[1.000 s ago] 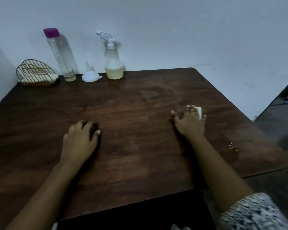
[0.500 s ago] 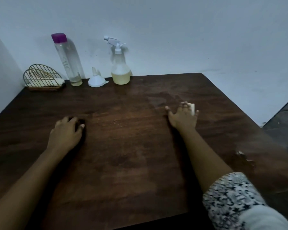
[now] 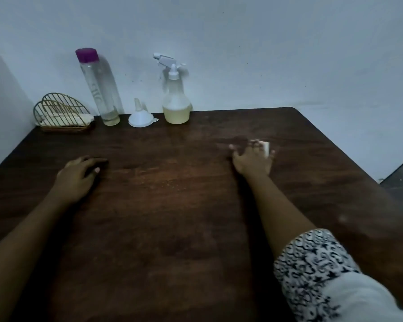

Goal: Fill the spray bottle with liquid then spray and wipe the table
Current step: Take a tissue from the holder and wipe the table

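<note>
At the far edge of the dark wooden bench (image 3: pixel 172 217) I see the translucent white-triggered spray bottle (image 3: pixel 175 105), pale yellow liquid low in its base. Beside it are an upturned white plastic funnel (image 3: pixel 141 117) and a tall clear purple-capped bottle (image 3: pixel 98 89) holding only a little liquid. My right hand (image 3: pixel 253 161) presses a white wipe (image 3: pixel 265 147) near the right edge, grip spread apart. My left hand (image 3: pixel 76 176) rests on the bench, grip loose and holding nothing.

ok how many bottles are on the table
2: a tall purple-capped bottle at the back left, and the spray bottle right of it, past the funnel. None seem hidden.
</note>
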### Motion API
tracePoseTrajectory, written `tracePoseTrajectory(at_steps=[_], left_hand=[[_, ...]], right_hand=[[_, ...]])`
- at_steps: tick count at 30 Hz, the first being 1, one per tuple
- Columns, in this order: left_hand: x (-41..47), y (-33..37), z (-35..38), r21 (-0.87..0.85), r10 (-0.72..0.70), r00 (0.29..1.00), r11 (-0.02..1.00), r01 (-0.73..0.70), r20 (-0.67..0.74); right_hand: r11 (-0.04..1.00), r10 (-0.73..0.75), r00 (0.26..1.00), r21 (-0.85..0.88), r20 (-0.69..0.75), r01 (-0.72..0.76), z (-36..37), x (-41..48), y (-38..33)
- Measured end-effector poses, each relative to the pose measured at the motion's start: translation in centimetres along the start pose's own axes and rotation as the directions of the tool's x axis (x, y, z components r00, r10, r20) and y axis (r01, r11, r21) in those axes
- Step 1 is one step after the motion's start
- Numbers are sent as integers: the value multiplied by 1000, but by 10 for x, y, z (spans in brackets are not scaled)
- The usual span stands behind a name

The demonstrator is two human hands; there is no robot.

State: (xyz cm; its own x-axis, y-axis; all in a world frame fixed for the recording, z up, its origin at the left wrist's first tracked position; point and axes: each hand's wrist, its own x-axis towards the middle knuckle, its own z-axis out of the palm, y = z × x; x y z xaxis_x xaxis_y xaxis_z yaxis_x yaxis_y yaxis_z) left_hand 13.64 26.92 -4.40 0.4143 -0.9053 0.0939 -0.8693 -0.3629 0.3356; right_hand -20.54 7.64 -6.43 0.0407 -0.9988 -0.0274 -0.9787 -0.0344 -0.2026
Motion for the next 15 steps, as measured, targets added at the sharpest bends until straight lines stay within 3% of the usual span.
tracePoseTrajectory(at_steps=[4, 6, 8, 12, 15], left_hand=[[0, -5, 3, -32, -16, 1000, 999, 15, -25], [2, -6, 3, -58, -58, 998, 997, 56, -38], [4, -8, 4, -56, -83, 995, 995, 80, -52], [9, -13, 8, -3, -129, 989, 992, 129, -73], [11, -16, 9, 7, -187, 977, 982, 189, -103]], right_hand=[[942, -335, 938, -8, 87, 336, 24, -20, -93], [923, -383, 918, 3, 107, 385, 25, -17, -97], [946, -325, 944, 21, 58, 325, 19, -3, -66], [1000, 0, 1000, 15, -18, 0, -8, 28, 25], [993, 121, 993, -8, -4, -121, -8, 27, 15]])
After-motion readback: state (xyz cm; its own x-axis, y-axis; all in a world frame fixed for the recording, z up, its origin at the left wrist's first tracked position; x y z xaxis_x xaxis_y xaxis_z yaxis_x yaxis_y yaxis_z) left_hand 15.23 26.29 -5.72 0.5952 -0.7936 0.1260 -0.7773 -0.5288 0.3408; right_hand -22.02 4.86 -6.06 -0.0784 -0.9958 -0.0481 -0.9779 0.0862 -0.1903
